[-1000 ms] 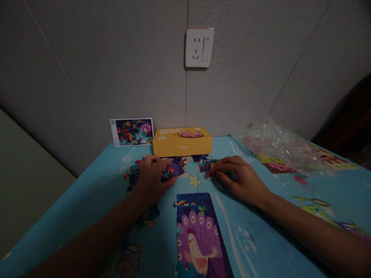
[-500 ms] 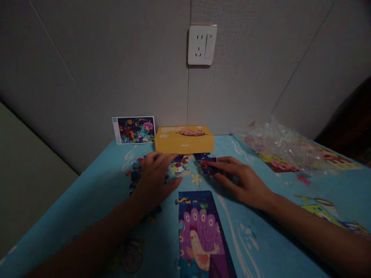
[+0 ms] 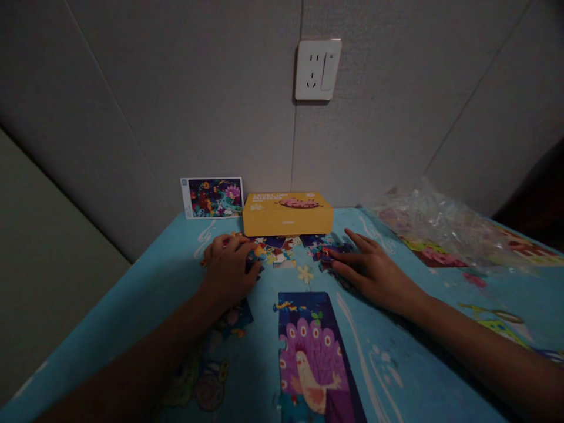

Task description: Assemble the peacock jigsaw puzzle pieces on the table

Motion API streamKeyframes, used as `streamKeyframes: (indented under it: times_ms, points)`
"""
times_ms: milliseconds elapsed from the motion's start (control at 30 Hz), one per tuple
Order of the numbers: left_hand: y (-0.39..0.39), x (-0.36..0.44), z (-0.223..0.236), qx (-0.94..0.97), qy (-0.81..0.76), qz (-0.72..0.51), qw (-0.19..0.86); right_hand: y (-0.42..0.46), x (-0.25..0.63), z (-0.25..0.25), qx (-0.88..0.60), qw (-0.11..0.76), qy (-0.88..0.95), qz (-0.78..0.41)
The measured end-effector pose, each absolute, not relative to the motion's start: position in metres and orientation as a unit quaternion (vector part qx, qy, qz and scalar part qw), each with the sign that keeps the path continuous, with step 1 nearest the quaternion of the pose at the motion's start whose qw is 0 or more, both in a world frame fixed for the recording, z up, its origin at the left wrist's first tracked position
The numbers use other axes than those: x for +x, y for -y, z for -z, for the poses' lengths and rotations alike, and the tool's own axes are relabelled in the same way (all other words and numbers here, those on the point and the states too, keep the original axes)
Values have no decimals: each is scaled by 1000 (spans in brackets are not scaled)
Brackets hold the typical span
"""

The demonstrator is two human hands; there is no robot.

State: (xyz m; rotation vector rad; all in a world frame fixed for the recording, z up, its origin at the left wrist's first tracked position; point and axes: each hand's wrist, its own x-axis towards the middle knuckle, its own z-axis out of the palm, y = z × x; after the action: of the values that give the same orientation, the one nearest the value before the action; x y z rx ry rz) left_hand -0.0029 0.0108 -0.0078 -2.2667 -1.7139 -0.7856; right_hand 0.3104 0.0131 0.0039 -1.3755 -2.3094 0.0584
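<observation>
Two bare hands reach forward over a blue, patterned counter (image 3: pixel 255 364), among dark, brightly printed puzzle pieces. The right hand (image 3: pixel 381 276) is the nearer one to a small piece with a red patch (image 3: pixel 326 251): the piece lies just off its fingertips, on their left side, at the end of the pointing thumb and index finger. Those two are set narrowly together and appear to touch it, while another finger stretches out beyond; whether the piece is pinched or only pressed cannot be told. Its long axis is too small and dim to tell. The left hand (image 3: pixel 227 270) curves, palm down, over a cluster at the left, with an orange-and-blue piece (image 3: pixel 255 252) beside its fingers; its grip is partly hidden, so I cannot tell if it holds anything. More loose pieces (image 3: pixel 282 255) lie between the hands, in front of a yellow puzzle box (image 3: pixel 286 222). Nearer the person, between the forearms, a joined peacock panel (image 3: pixel 311 352) lies flat, its long axis running away toward the box. From the right hand, the panel is to the left and closer to the body.
</observation>
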Motion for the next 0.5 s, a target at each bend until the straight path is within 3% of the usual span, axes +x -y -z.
streamKeyframes:
  times_ms: [300,500]
  points:
    - [-9,0,3,-761,578,272,113,-4,303,-7,-488,235,840,-10]
    - [-2,12,2,-812,501,279,109,2,295,-15,-361,270,891,-49]
